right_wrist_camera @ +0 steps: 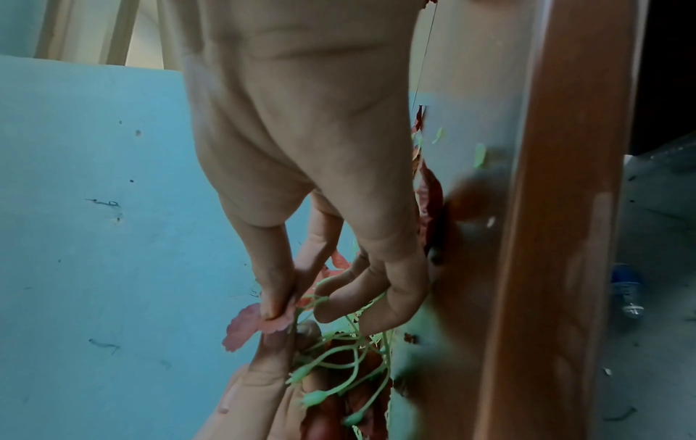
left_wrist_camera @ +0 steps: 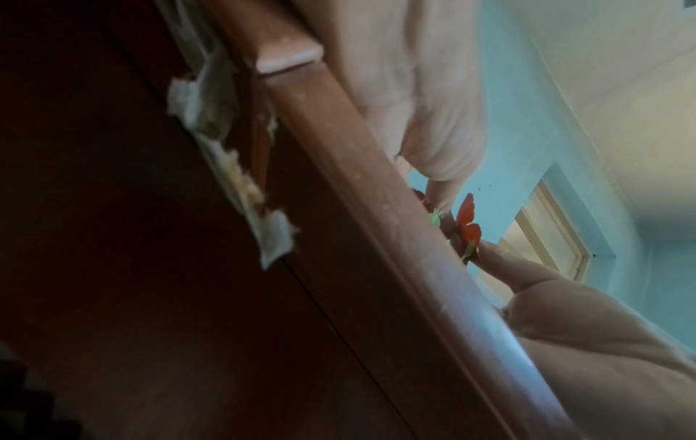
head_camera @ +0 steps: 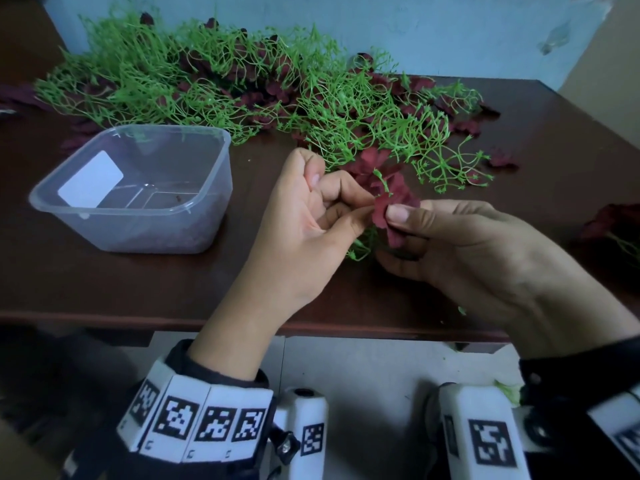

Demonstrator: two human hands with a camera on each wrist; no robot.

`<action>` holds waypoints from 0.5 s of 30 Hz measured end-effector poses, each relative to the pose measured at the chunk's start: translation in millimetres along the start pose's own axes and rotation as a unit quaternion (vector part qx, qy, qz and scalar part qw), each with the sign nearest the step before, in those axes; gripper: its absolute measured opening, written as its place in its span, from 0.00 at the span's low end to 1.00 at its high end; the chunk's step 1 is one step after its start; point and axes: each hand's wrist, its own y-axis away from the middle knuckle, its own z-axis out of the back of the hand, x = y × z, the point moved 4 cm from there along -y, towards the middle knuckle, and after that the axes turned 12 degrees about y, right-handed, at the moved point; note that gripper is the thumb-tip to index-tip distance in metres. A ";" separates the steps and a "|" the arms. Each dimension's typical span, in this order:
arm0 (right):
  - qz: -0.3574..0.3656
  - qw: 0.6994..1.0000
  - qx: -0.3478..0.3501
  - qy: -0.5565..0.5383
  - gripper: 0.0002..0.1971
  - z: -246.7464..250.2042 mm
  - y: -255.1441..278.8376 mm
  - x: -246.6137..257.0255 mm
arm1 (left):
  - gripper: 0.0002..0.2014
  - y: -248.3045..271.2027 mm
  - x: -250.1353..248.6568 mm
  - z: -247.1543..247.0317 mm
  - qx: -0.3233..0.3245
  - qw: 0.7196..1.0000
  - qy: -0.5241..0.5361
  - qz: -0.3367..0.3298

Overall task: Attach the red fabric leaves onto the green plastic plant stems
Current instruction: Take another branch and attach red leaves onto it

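Right hand (head_camera: 485, 251) hides the green plastic stem's (head_camera: 382, 183) lower run; dark red fabric leaves (head_camera: 613, 220) cut off at the desk's (head_camera: 173, 289) right edge.

A table (head_camera: 104, 282) stands against the wall (head_camera: 415, 26). A heap of stems (head_camera: 214, 74) mixed with leaves (head_camera: 256, 98) runs along its far side, from the left edge past the middle. A tub (head_camera: 138, 188) sits in front of the heap, left of centre, with a card (head_camera: 90, 179) inside against its left wall. To the tub's right, the left hand (head_camera: 311, 216) and right hand (head_camera: 460, 244) meet above the table, holding a leaf (head_camera: 382, 211) on a sprig (head_camera: 381, 178) between them. Loose leaves lie further right, near the table's right edge.
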 end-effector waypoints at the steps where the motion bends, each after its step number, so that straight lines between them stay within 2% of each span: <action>1: 0.000 1.000 -0.001 0.004 0.06 1.0 0.0 -0.1 | 0.26 0.1 0.4 -0.2 0.002 1.000 0.000 0.002; 6: -0.005 1.000 -0.012 0.018 0.07 0.1 1.0 1.0 | 0.26 0.5 -0.2 0.6 -0.001 1.000 -0.013 -0.007; 8: -0.016 1.000 -0.008 0.005 0.03 -0.5 0.4 -0.5 | 0.27 0.2 -2.5 0.9 -0.006 0.999 -0.025 -0.020; 11: -0.039 0.999 0.003 -0.017 0.11 -2.1 -0.2 -2.9 | 0.27 0.3 -6.8 1.0 -0.006 0.998 -0.039 -0.043; 15: -0.029 0.997 0.013 -0.074 0.08 -6.7 4.3 -1.1 | 0.24 1.9 -13.5 -2.1 -0.022 0.995 -0.061 -0.075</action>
